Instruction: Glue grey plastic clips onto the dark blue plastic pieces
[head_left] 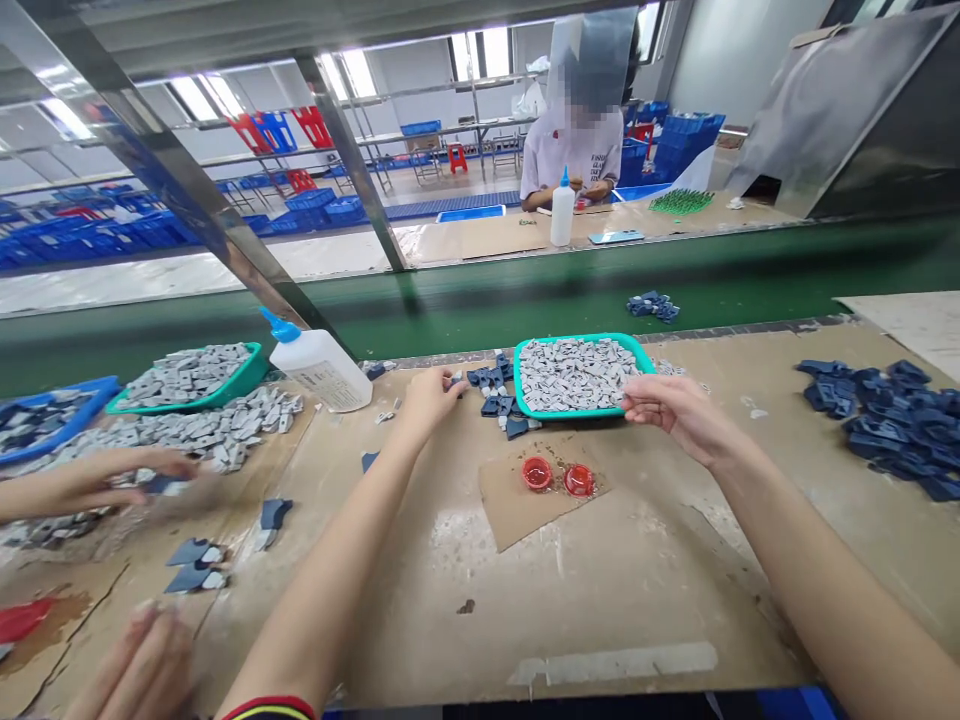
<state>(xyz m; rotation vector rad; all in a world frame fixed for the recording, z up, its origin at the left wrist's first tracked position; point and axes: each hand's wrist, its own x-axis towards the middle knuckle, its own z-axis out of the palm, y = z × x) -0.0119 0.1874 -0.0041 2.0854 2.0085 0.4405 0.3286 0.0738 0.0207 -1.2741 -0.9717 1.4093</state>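
Observation:
My left hand [430, 394] reaches forward to a small cluster of dark blue plastic parts [495, 390] just left of a teal tray [632, 347], its fingers curled and pinching at one of them. The tray is heaped with small grey pieces [574, 373]. My right hand [667, 408] rests at the tray's front right corner, fingers bent together against the rim. Two small red caps [558, 477] sit on a scrap of cardboard [517, 505] between my arms.
A white glue bottle with a blue nozzle [319, 365] leans left of my left hand. A co-worker's hands [142, 470] work among grey pieces at the left beside another teal tray [251, 365]. Blue parts [892, 420] are piled at the right. Beyond runs a green conveyor belt [525, 300], with another person seated across it.

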